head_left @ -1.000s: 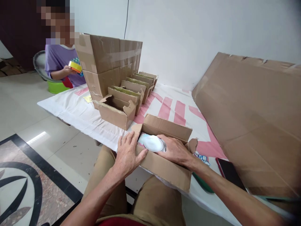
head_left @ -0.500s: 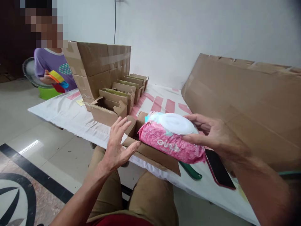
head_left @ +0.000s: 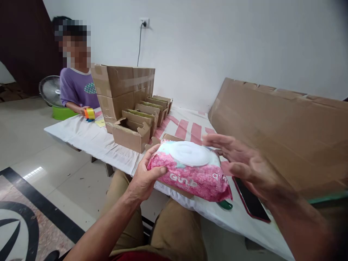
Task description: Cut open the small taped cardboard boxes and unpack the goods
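Note:
A pink pack of wet wipes (head_left: 187, 177) with a white oval lid is held up over the near edge of the table. My left hand (head_left: 145, 174) grips its left end, thumb on the front face. Off the pack's right end, my right hand (head_left: 239, 163) is slightly blurred, its fingers apart and holding nothing. Beneath and behind the pack is a cardboard box (head_left: 172, 137), mostly hidden by it. A green handle (head_left: 225, 205) sticks out under the pack's lower right corner.
A row of small cardboard boxes (head_left: 132, 136) stands beside stacked cartons (head_left: 121, 79). A phone (head_left: 251, 199) lies right. A large cardboard sheet (head_left: 280, 137) leans at the wall. Across the table, a person in a purple shirt (head_left: 77, 87) holds a yellow and orange tape dispenser (head_left: 89, 114).
My left hand has taken hold of the wipes pack and my right hand has let go of it. The pack has moved slightly left and down. The person's tape dispenser is lower, at the table.

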`<state>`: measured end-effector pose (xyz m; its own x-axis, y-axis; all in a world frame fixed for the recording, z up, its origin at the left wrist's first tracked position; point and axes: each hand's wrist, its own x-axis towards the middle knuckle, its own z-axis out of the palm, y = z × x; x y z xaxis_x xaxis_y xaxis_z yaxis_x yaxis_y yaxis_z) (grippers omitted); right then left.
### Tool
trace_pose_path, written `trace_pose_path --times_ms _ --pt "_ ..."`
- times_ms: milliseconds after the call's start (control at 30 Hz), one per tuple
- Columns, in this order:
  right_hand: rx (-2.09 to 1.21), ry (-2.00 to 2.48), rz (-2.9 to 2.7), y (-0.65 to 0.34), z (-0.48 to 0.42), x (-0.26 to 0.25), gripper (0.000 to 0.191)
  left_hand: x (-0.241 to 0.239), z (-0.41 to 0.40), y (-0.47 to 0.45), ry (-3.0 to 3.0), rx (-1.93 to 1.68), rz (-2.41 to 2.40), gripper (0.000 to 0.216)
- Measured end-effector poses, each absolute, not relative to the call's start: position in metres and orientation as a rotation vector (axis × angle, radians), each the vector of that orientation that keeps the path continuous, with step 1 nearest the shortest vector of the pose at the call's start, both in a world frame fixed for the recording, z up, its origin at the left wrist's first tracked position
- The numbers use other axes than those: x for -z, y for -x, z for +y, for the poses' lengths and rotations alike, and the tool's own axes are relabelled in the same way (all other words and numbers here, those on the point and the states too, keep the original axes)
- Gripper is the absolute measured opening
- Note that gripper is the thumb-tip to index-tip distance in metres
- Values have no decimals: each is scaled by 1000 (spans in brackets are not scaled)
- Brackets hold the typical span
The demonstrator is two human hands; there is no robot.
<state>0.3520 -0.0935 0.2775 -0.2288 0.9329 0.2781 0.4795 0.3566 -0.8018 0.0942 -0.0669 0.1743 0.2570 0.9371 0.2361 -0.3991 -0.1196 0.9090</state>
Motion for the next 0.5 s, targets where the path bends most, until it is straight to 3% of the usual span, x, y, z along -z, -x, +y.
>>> trace_pose_path --times_ms 167,300,500 --pt "-660 1170 -1923 -340 -112 -245 103 -185 -75 -82 -821 -1399 476 99" --pt "-647 1085 -1815 -310 -95 -246 92 -207 -58 -71 -783 -1416 481 80" --pt "-637 833 -1597 -289 -43 -311 72 -290 -7 -55 -1085 -1394 370 53"
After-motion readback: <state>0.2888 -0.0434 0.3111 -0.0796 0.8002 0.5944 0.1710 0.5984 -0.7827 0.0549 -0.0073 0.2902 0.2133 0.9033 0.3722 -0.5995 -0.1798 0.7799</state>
